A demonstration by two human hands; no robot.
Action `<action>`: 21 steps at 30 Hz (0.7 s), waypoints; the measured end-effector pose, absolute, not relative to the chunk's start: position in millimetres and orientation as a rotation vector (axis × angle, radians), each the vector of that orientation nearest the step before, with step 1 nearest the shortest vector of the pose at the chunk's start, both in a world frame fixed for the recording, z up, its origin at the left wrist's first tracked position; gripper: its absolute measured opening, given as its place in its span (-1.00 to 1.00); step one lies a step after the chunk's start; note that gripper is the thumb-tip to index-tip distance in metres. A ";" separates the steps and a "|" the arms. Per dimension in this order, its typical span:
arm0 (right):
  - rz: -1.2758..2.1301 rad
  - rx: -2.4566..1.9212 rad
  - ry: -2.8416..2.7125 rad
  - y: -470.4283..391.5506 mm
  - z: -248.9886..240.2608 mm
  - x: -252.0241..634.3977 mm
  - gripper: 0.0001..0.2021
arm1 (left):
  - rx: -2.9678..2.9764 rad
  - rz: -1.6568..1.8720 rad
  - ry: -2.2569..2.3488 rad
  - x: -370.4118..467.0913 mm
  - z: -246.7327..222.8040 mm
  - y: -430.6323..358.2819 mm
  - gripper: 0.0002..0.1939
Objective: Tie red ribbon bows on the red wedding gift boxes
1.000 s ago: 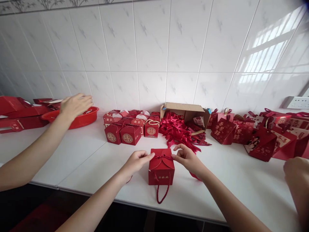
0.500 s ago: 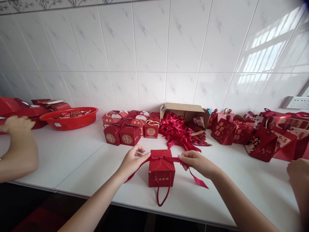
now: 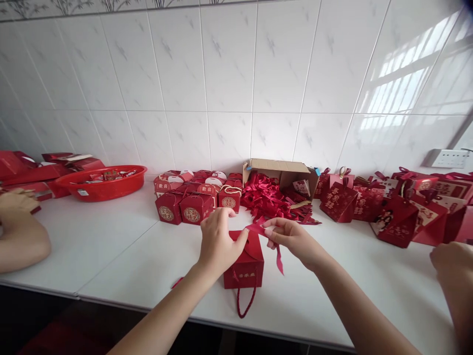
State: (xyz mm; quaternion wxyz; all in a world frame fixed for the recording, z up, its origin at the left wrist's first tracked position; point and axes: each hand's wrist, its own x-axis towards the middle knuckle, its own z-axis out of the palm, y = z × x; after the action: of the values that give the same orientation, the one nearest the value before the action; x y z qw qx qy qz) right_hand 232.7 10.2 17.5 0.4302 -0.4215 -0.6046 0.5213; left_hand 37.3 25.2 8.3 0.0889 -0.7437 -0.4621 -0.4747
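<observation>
A small red gift box (image 3: 244, 276) stands at the front of the white table, its dark red cord handle (image 3: 246, 305) hanging over the near side. Above its top runs a red satin ribbon (image 3: 255, 228), lifted between my hands. My left hand (image 3: 220, 241) is curled over the box's left side, with the thumb tip at the ribbon; its grip is partly hidden. One ribbon end (image 3: 177, 282) shows left of my forearm. Pinched between thumb and fingers of my right hand (image 3: 286, 236) is the ribbon, with a loose tail dangling below.
Behind are several red boxes (image 3: 195, 209) and a cardboard box (image 3: 281, 165) spilling red ribbons (image 3: 264, 197). Several finished-looking red boxes (image 3: 338, 202) stand right. A red basin (image 3: 103, 190) holds small packets. Other people's arms rest at left (image 3: 22, 241) and right (image 3: 449, 276).
My left hand has moved right and over the box top. My right hand has shifted slightly left and up, and the ribbon between them is now shorter and raised off the box.
</observation>
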 end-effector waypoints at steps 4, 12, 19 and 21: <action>1.160 -1.068 -1.732 17.1 6.3 217.7 -0.53 | -2.208 -1.373 -1.357 35.4 8.6 21.8 -0.74; 0.905 -1.035 -1.586 21.7 -7.7 187.2 -0.73 | -2.533 -1.631 -1.765 15.4 5.2 27.5 -0.83; 1.130 -0.805 -1.563 17.6 -16.2 180.6 -0.76 | -2.811 -1.519 -2.287 2.0 -13.5 40.2 -0.68; 1.137 -0.853 -1.537 17.9 -16.0 178.4 -0.80 | -2.861 -1.446 -2.388 -1.0 -13.0 40.2 -0.62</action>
State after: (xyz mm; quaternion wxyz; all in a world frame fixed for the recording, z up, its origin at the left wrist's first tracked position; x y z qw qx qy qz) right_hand 178.4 17.9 -16.0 0.5004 -0.3526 -0.6358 0.4701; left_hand -1.0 40.2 -13.0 -0.4152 -0.6512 -0.5434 -0.3291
